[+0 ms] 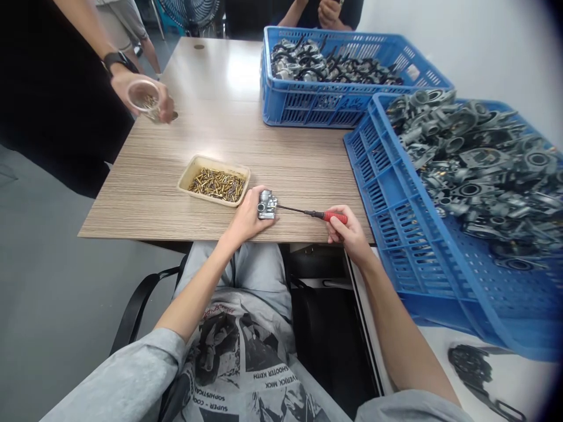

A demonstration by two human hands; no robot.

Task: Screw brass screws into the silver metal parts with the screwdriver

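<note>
Near the table's front edge, my left hand [250,218] is closed around a small silver metal carburetor body [267,205]. My right hand [347,232] grips the red handle of a screwdriver [313,213]. Its dark shaft points left and its tip meets the right side of the carburetor body; the exact contact spot is too small to make out. Just beyond my left hand sits a cream plastic tub [187,181] with many small brass screw-like parts [217,184] in it.
A blue crate [308,102] of metal parts with black pieces stands at the back. Another blue crate [396,234], heaped with grey metal castings [475,158], is at my right. At left, a person's hand holds a clear cup [143,95]. Another person's hands show behind the back crate.
</note>
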